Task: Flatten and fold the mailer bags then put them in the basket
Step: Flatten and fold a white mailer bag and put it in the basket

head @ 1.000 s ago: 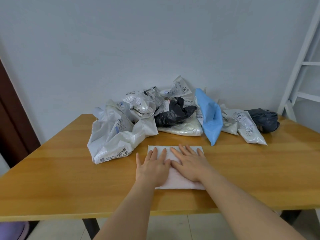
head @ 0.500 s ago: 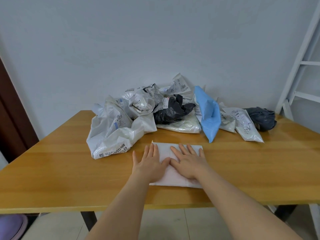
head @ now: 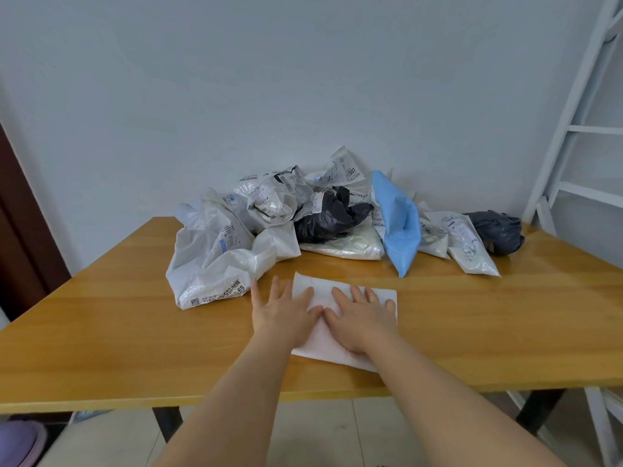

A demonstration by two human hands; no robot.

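Observation:
A white mailer bag (head: 323,345), folded into a flat rectangle, lies on the wooden table (head: 101,332) near its front edge. My left hand (head: 285,310) presses flat on the bag's left part, with fingers spread and partly over the bag's left edge. My right hand (head: 360,315) presses flat on its right part. Behind lies a heap of crumpled mailer bags: a big white one (head: 215,264), a black one (head: 330,214), a blue one (head: 399,224) and a dark one (head: 499,230) at the far right. No basket is in view.
A pale wall rises just behind the heap. A white ladder-like frame (head: 573,129) stands at the right and a dark door frame (head: 20,230) at the left. A purple object (head: 17,439) sits on the floor below the table's left.
My left hand has slid leftward toward the bag's left edge, its fingers spreading. The right hand stays pressed on the bag. The view has shifted slightly.

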